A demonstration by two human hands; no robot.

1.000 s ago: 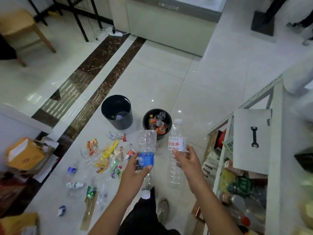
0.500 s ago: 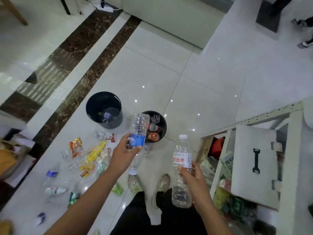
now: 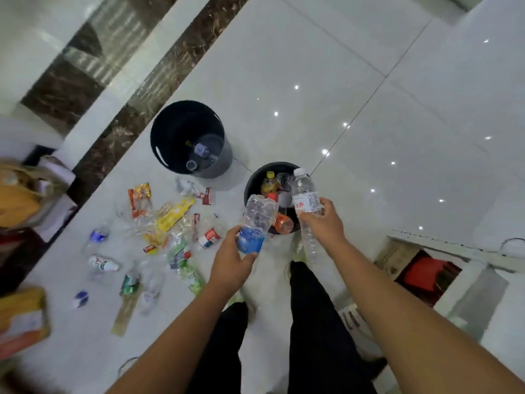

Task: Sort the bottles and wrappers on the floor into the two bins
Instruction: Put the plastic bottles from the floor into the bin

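- Glossy white floor (image 3: 369, 81) fills the head view, and the camera now looks more steeply down than half a second ago.
- Left hand (image 3: 231, 258) grips the blue-label bottle (image 3: 255, 223), now brought over the near bin (image 3: 252, 177).
- Right hand (image 3: 322, 223) clasps the red-print bottle (image 3: 305, 200), lifted forward over that same bin's rim.
- Far bin (image 3: 170, 132) stands to the left, a few items inside.
- Wrappers (image 3: 173, 214) and loose bottles remain scattered on the floor, left.
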